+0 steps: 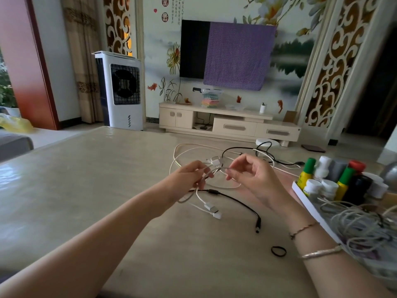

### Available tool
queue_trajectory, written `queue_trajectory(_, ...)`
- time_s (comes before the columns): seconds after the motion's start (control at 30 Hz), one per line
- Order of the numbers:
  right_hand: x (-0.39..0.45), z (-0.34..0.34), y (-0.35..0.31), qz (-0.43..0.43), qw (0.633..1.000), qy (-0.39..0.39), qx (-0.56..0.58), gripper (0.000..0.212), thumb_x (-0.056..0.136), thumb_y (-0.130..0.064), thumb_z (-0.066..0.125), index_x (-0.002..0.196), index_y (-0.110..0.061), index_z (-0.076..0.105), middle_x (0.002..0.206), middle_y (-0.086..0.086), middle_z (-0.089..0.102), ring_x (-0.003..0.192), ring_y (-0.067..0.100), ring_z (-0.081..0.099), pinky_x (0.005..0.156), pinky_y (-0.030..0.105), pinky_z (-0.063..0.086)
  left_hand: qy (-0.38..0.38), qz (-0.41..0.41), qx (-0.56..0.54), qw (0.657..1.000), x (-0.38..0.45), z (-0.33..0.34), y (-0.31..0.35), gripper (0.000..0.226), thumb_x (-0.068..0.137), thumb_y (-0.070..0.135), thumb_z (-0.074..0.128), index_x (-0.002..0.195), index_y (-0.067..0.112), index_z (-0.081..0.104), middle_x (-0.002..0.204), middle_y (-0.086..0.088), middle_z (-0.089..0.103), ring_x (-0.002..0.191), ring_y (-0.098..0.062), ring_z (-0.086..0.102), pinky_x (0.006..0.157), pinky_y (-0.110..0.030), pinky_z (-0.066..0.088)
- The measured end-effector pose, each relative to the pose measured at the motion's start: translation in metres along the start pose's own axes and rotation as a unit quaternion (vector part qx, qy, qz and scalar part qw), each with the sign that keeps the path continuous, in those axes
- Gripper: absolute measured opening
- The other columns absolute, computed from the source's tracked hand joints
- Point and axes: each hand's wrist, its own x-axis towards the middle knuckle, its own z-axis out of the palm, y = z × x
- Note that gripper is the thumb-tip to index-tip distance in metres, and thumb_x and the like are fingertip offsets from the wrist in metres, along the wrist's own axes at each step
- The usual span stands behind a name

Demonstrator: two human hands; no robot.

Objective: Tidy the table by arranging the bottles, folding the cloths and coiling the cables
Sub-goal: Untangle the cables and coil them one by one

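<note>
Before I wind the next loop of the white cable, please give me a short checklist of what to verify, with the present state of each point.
1. Both hands on the white cable: ok. The left hand and the right hand each pinch it above the table.
2. Cable free of the black cable: not ok. The two cross below the left hand.
3. White plug ends free to follow: cannot tell. They lie on the table, but the run of the cords is unclear.
4. Black band ready for tying: ok. It lies near the right forearm.
5. Bottles out of the way: ok. They stand in the tray at right.
</note>
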Motion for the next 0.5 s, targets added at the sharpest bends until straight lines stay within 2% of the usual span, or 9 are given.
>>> queue_trajectory(0.07, 0.001, -0.001, 0.003, 0.006, 1.000, -0.014, -0.018, 0.012, 0.086, -0.013, 0.071, 0.091, -0.006, 0.063, 0.083, 0.004, 0.073, 0.083, 0.007, 0.067, 0.078, 0.014, 0.048, 0.017, 0.006, -0.018, 1.000, 0.001, -0.001, -0.001, 0.024, 0.104, 0.014, 0.035, 0.099, 0.011, 0.058, 0.067, -0.001, 0.042, 0.065, -0.014, 0.041, 0.068, -0.023, 0.034)
queue_trajectory(0.13, 0.002, -0.002, 0.010, 0.014, 0.998, -0.012, -0.056, 0.006, 0.086, -0.012, 0.070, 0.088, -0.010, 0.065, 0.085, 0.000, 0.073, 0.089, 0.006, 0.066, 0.086, 0.017, 0.048, 0.012, 0.000, -0.088, 0.996, 0.001, -0.001, -0.001, 0.022, 0.104, 0.017, 0.037, 0.099, 0.009, 0.057, 0.063, 0.000, 0.036, 0.054, -0.010, 0.041, 0.074, -0.026, 0.044)
queue_trajectory(0.2, 0.004, -0.004, 0.018, 0.030, 0.994, 0.003, -0.105, 0.001, 0.086, -0.014, 0.069, 0.086, -0.015, 0.069, 0.088, -0.005, 0.073, 0.091, 0.003, 0.065, 0.089, 0.021, 0.047, -0.019, -0.013, -0.139, 0.990, -0.002, -0.002, 0.001, 0.022, 0.103, 0.025, 0.042, 0.099, 0.010, 0.057, 0.060, 0.003, 0.031, 0.046, -0.009, 0.036, 0.064, -0.027, 0.053)
queue_trajectory(0.27, 0.005, -0.006, 0.022, 0.047, 0.989, 0.023, -0.136, 0.005, 0.087, -0.016, 0.068, 0.087, -0.017, 0.073, 0.088, -0.007, 0.073, 0.090, 0.003, 0.066, 0.088, 0.023, 0.049, -0.046, -0.013, -0.129, 0.990, -0.004, -0.003, 0.002, 0.021, 0.100, 0.032, 0.046, 0.097, 0.015, 0.059, 0.058, 0.006, 0.030, 0.045, -0.009, 0.029, 0.047, -0.021, 0.045)
queue_trajectory(0.3, 0.005, -0.008, 0.023, 0.054, 0.989, 0.034, -0.135, 0.006, 0.088, -0.017, 0.068, 0.086, -0.017, 0.074, 0.086, -0.006, 0.074, 0.088, 0.007, 0.067, 0.086, 0.024, 0.050, -0.050, -0.006, -0.118, 0.992, -0.004, -0.003, 0.002, 0.021, 0.099, 0.032, 0.048, 0.095, 0.016, 0.060, 0.058, 0.007, 0.030, 0.046, -0.009, 0.027, 0.043, -0.019, 0.040)
queue_trajectory(0.4, 0.005, -0.012, 0.015, 0.058, 0.994, 0.066, -0.063, 0.009, 0.088, -0.016, 0.069, 0.083, -0.011, 0.074, 0.075, 0.002, 0.074, 0.074, 0.018, 0.071, 0.076, 0.027, 0.057, 0.000, 0.032, -0.070, 0.997, 0.000, 0.000, 0.000, 0.021, 0.101, 0.025, 0.045, 0.089, 0.015, 0.059, 0.058, 0.005, 0.031, 0.046, -0.009, 0.028, 0.043, -0.019, 0.036)
queue_trajectory(0.5, 0.004, -0.010, -0.002, 0.073, 0.993, 0.067, 0.063, 0.009, 0.085, -0.015, 0.071, 0.088, -0.006, 0.071, 0.070, 0.008, 0.073, 0.062, 0.019, 0.071, 0.061, 0.022, 0.057, 0.078, 0.071, -0.026, 0.994, 0.006, 0.003, -0.004, 0.019, 0.102, 0.010, 0.039, 0.090, 0.008, 0.054, 0.061, -0.001, 0.040, 0.050, -0.010, 0.037, 0.054, -0.023, 0.046)
